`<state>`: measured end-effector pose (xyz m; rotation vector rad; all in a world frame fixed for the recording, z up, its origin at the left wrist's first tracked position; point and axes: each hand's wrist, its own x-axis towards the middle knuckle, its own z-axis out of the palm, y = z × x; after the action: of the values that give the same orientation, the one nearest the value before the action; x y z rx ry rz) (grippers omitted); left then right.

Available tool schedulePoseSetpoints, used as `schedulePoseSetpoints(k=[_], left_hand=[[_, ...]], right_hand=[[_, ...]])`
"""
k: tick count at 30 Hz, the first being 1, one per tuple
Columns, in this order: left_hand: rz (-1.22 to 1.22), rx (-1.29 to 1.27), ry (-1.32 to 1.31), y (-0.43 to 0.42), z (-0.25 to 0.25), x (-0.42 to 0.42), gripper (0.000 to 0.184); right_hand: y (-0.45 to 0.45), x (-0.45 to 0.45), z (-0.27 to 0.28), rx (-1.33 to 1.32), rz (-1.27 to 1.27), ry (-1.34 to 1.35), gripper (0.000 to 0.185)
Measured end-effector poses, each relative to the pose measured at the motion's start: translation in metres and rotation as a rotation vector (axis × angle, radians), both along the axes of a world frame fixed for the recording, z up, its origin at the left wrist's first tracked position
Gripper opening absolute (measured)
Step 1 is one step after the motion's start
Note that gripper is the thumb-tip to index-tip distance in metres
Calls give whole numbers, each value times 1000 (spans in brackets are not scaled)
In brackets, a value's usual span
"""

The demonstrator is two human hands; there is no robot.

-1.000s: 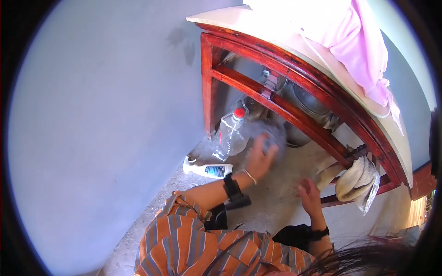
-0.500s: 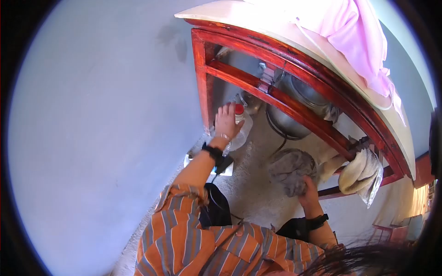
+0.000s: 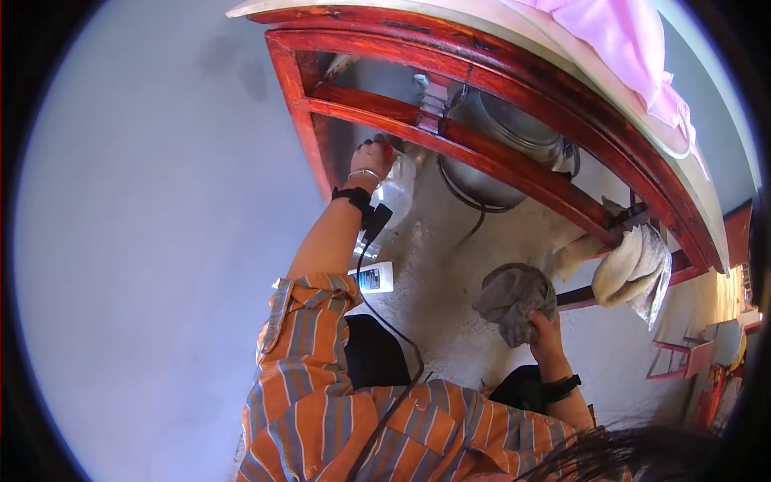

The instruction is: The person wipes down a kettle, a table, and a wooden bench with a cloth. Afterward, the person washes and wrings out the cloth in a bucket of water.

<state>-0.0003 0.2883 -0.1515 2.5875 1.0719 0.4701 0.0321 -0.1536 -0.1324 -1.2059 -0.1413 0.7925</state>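
My left hand [image 3: 371, 158] reaches under the red wooden table, its fingers curled around the red-capped top of a clear plastic bottle [image 3: 398, 189]. Part of the cap shows beside the fingers. In my right hand [image 3: 548, 336] is a crumpled grey cloth [image 3: 516, 297], held above the floor. A white bottle with a blue label [image 3: 375, 278] lies below my left forearm.
The red table frame [image 3: 514, 165] arches over the left hand, with a crossbar just above it. Metal pots [image 3: 482, 183] sit under and behind the crossbar. A beige cloth [image 3: 630, 269] hangs at the right; pink fabric [image 3: 610, 40] lies on top. A wall [image 3: 161, 241] borders the left.
My left hand has moved farther under the table and closed over the bottle's capped top. The right hand still holds the grey cloth. The camera view has shifted.
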Motion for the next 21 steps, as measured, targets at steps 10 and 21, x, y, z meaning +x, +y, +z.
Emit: schedulePoseSetpoints(k=[10,21], left_hand=[[-135,-41,-453,-7,-24,-28,53],[6,75,-405,7,-39,17,66]], right_hand=[[4,-2,2,-55,26,-55,43],[7,-6,5,-63,48,-58,44]])
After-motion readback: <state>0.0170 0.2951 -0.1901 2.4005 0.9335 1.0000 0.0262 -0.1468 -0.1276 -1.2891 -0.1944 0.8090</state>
